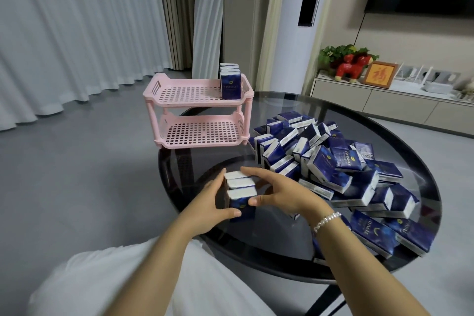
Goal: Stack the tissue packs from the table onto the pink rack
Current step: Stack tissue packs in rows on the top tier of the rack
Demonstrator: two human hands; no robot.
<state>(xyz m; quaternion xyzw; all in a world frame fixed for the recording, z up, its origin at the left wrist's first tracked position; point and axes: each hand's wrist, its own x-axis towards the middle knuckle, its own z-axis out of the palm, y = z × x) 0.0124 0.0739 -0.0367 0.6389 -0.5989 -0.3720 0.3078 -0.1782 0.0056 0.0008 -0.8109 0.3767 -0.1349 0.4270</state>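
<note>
Gripping a short row of three tissue packs (239,194) from both sides, the left hand (208,202) and the right hand (280,192) hold it upright at the near left part of the round dark glass worktop (295,244). The left fingers (218,182) curl along the row's left side with the thumb across the front of the nearest pack. The right fingers (252,171) reach over the far end of the row, and the right thumb presses the near pack's right edge. Whether the row rests on the glass or is lifted just above it cannot be told. A beaded bracelet (327,220) circles the right wrist.

To the right of the hands a loose heap of blue tissue packs (333,161) spreads over the worktop, some on edge, some flat, reaching to its near right rim.

The pink rack (195,113) stands at the far left edge of the worktop, with two perforated tiers. On the right end of its upper tier a row of upright tissue packs (230,83) stands, front face toward the camera. The lower tier shows only its grid.

Beyond are pale curtains (77,33) at far left, a white column unit (292,41), and a low cabinet (384,102) at far right carrying a red figurine (352,65) and a framed picture (379,75).
</note>
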